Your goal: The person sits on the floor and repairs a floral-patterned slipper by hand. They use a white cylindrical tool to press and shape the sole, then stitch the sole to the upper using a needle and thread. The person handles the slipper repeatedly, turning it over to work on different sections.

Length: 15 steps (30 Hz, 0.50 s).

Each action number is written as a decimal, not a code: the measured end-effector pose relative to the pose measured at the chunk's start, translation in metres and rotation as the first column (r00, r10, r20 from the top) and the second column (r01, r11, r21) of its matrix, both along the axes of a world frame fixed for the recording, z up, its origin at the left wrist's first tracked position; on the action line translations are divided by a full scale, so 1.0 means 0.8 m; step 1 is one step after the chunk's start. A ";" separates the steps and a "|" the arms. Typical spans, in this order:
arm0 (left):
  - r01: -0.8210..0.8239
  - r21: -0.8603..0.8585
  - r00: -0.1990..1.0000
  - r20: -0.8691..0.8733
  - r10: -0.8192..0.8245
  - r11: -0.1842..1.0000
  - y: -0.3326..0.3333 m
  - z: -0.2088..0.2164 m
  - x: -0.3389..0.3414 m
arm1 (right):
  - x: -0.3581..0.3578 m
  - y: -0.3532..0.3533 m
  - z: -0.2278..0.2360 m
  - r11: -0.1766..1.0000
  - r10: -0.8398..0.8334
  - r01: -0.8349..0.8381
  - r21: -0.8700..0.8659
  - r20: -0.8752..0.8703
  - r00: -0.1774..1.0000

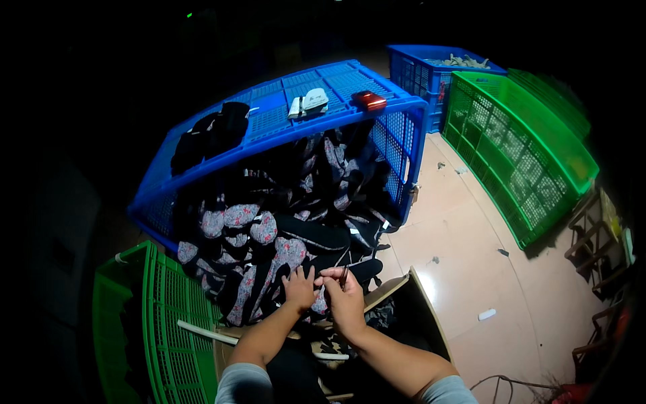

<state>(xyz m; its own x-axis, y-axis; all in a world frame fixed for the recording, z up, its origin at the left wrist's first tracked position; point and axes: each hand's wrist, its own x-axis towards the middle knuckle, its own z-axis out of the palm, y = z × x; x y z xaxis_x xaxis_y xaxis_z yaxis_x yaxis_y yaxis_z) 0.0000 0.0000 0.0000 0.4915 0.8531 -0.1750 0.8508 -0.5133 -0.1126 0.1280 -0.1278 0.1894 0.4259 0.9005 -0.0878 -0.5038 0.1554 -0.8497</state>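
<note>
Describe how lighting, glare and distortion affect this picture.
Head view: floral pieces are brightly lit, the far left nearly black; head view: white glare on the floor; head view: the nearer green crate at right shows a bowed top edge, typical fisheye distortion.

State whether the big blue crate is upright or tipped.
Tipped: the crate lies on its side, mouth toward the camera, with patterned pieces spilling out.

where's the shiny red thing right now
In the head view, the shiny red thing lies atop the blue crate tipped on its side, toward its right end, just right of the white item.
</note>
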 end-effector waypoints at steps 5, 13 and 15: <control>-0.202 -0.166 0.972 0.088 0.219 0.965 0.021 0.019 -0.014 | -0.019 0.007 0.000 0.999 0.042 -0.042 0.022 0.000 0.999; -0.196 -0.127 0.921 0.315 0.227 0.972 0.012 0.042 -0.057 | -0.012 -0.006 0.000 0.996 0.087 -0.086 -0.022 0.034 0.996; -0.189 -0.126 0.909 0.353 0.222 0.974 0.020 0.061 -0.075 | -0.010 0.000 -0.014 0.997 0.056 -0.060 0.051 0.064 0.996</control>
<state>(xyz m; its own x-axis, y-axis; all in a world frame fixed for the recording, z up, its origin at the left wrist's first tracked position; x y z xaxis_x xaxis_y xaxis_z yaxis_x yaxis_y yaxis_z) -0.0597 0.0158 0.0491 0.3509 0.9315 -0.0959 0.9119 -0.3166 0.2610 0.1201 -0.1276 0.1778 0.3759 0.9266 -0.0138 -0.4593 0.1734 -0.8712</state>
